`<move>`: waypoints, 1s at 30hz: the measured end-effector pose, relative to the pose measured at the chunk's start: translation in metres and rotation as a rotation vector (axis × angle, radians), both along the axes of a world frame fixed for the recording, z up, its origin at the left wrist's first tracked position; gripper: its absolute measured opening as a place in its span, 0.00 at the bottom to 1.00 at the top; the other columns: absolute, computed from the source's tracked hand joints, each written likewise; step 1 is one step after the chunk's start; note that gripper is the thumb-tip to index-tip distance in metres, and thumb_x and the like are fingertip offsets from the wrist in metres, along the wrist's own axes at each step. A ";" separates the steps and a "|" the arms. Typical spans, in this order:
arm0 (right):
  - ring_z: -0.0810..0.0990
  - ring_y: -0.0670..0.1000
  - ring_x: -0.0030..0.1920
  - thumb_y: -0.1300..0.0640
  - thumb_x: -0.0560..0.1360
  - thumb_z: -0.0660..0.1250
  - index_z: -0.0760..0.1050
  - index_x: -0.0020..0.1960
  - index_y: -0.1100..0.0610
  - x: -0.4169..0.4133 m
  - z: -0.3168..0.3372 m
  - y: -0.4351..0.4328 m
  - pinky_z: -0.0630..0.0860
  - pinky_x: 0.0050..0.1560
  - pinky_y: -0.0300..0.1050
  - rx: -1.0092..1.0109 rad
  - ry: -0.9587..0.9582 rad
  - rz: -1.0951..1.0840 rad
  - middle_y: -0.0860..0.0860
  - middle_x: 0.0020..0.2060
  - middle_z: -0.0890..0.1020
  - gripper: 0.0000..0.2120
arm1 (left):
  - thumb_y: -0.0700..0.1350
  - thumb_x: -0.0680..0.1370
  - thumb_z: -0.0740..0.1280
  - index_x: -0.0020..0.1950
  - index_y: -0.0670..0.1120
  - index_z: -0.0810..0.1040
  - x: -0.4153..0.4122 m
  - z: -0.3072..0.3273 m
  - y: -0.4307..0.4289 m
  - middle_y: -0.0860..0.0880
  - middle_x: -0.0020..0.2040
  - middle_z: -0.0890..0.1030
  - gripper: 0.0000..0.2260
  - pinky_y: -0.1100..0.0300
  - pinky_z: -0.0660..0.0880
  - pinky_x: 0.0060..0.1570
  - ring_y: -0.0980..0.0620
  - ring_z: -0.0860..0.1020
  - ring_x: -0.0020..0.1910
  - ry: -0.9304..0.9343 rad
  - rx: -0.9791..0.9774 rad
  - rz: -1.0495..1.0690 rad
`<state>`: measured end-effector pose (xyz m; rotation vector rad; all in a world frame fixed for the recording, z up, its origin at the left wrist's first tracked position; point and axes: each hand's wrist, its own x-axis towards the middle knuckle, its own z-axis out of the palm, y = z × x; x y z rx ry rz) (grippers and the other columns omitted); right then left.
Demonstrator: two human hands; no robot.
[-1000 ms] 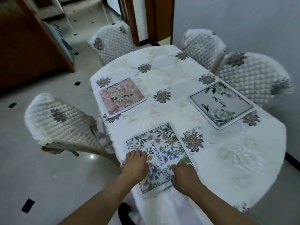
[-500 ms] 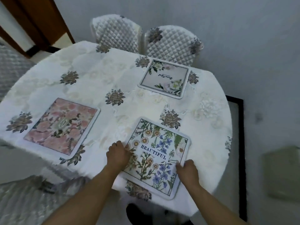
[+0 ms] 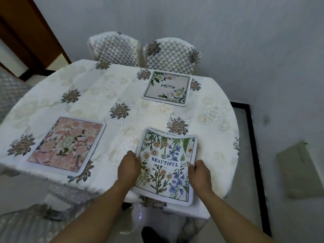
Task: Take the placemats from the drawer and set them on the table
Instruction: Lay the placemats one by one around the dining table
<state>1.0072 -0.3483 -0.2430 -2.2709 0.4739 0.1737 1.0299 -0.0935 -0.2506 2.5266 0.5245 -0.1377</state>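
A floral placemat printed "BEAUTIFUL" [image 3: 166, 163] lies at the near edge of the table [image 3: 98, 95], its far edge bowed upward. My left hand [image 3: 128, 166] grips its left edge and my right hand [image 3: 199, 174] pinches its right edge. Under its far edge shows the rim of another printed mat [image 3: 158, 132]. A pink floral placemat [image 3: 68, 144] lies flat at the left. A pale placemat with white roses [image 3: 168, 87] lies flat at the far side.
The oval table wears a white embroidered cloth. Two quilted chairs [image 3: 114, 50] [image 3: 171, 55] stand behind it against the grey wall. Another chair [image 3: 10, 95] is at the far left. A wooden door frame [image 3: 26, 41] is at the upper left.
My hands have shifted from resting on the mat to gripping its two side edges. Its far edge has risen, uncovering a second mat's rim. The view has swung right.
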 end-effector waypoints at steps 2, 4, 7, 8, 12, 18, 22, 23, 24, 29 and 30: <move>0.73 0.50 0.30 0.56 0.80 0.59 0.66 0.41 0.57 0.003 0.017 0.002 0.66 0.29 0.45 0.004 -0.075 0.073 0.51 0.31 0.74 0.09 | 0.47 0.80 0.60 0.44 0.44 0.69 -0.014 0.020 0.003 0.48 0.38 0.75 0.08 0.57 0.64 0.29 0.50 0.73 0.33 -0.047 0.018 0.015; 0.70 0.50 0.28 0.57 0.79 0.59 0.64 0.39 0.56 0.003 0.035 0.010 0.64 0.28 0.45 0.036 -0.143 0.149 0.51 0.29 0.71 0.10 | 0.47 0.80 0.60 0.43 0.45 0.68 -0.035 0.044 0.011 0.47 0.36 0.74 0.08 0.56 0.64 0.28 0.48 0.73 0.33 -0.100 0.034 0.078; 0.65 0.50 0.27 0.56 0.79 0.59 0.62 0.36 0.54 0.001 0.053 0.036 0.61 0.29 0.45 0.082 -0.221 0.282 0.51 0.28 0.68 0.13 | 0.47 0.79 0.61 0.41 0.45 0.67 -0.076 0.078 0.034 0.46 0.35 0.73 0.09 0.54 0.68 0.30 0.48 0.73 0.32 -0.194 0.028 0.219; 0.65 0.49 0.27 0.56 0.79 0.59 0.62 0.36 0.54 -0.002 0.057 0.048 0.60 0.29 0.44 0.100 -0.234 0.333 0.51 0.28 0.67 0.13 | 0.47 0.80 0.61 0.41 0.45 0.68 -0.095 0.088 0.043 0.47 0.35 0.74 0.09 0.54 0.69 0.30 0.49 0.73 0.32 -0.225 0.033 0.275; 0.67 0.49 0.28 0.55 0.79 0.60 0.65 0.37 0.56 -0.025 0.077 0.106 0.62 0.28 0.44 0.154 -0.237 0.522 0.52 0.28 0.71 0.13 | 0.48 0.80 0.61 0.44 0.48 0.70 -0.176 0.121 0.079 0.50 0.37 0.77 0.07 0.57 0.72 0.30 0.53 0.75 0.34 -0.262 0.062 0.466; 0.66 0.49 0.27 0.56 0.78 0.61 0.65 0.37 0.57 -0.088 0.109 0.205 0.60 0.28 0.45 0.205 -0.235 0.800 0.52 0.28 0.70 0.13 | 0.49 0.80 0.60 0.43 0.49 0.71 -0.303 0.145 0.145 0.50 0.37 0.79 0.07 0.55 0.78 0.37 0.51 0.78 0.36 -0.282 0.095 0.725; 0.70 0.50 0.29 0.57 0.78 0.62 0.69 0.38 0.60 -0.140 0.127 0.284 0.63 0.28 0.44 0.223 -0.206 0.953 0.55 0.30 0.76 0.11 | 0.48 0.79 0.61 0.41 0.46 0.69 -0.386 0.154 0.192 0.49 0.36 0.77 0.09 0.58 0.70 0.32 0.50 0.75 0.35 -0.280 0.125 0.891; 0.72 0.49 0.29 0.57 0.77 0.62 0.70 0.38 0.60 -0.156 0.129 0.306 0.63 0.28 0.43 0.227 -0.207 0.998 0.55 0.31 0.76 0.11 | 0.48 0.79 0.61 0.40 0.47 0.68 -0.408 0.155 0.206 0.49 0.36 0.76 0.09 0.58 0.67 0.31 0.51 0.75 0.35 -0.275 0.121 0.935; 0.73 0.48 0.30 0.56 0.77 0.62 0.70 0.38 0.58 -0.173 0.129 0.330 0.66 0.28 0.42 0.227 -0.208 1.038 0.53 0.31 0.77 0.10 | 0.48 0.79 0.61 0.40 0.47 0.67 -0.431 0.155 0.222 0.50 0.36 0.76 0.09 0.58 0.66 0.30 0.52 0.74 0.35 -0.281 0.115 0.975; 0.76 0.51 0.26 0.54 0.77 0.61 0.71 0.36 0.57 -0.262 0.124 0.454 0.71 0.27 0.42 0.208 -0.218 1.163 0.53 0.28 0.78 0.12 | 0.49 0.78 0.61 0.40 0.48 0.68 -0.540 0.151 0.313 0.48 0.37 0.77 0.09 0.56 0.69 0.33 0.50 0.75 0.36 -0.305 0.072 1.109; 0.76 0.52 0.27 0.55 0.77 0.62 0.70 0.35 0.58 -0.280 0.123 0.480 0.69 0.28 0.43 0.208 -0.223 1.167 0.54 0.28 0.78 0.12 | 0.50 0.78 0.61 0.40 0.48 0.68 -0.561 0.151 0.334 0.48 0.37 0.77 0.09 0.56 0.70 0.33 0.49 0.76 0.36 -0.304 0.063 1.123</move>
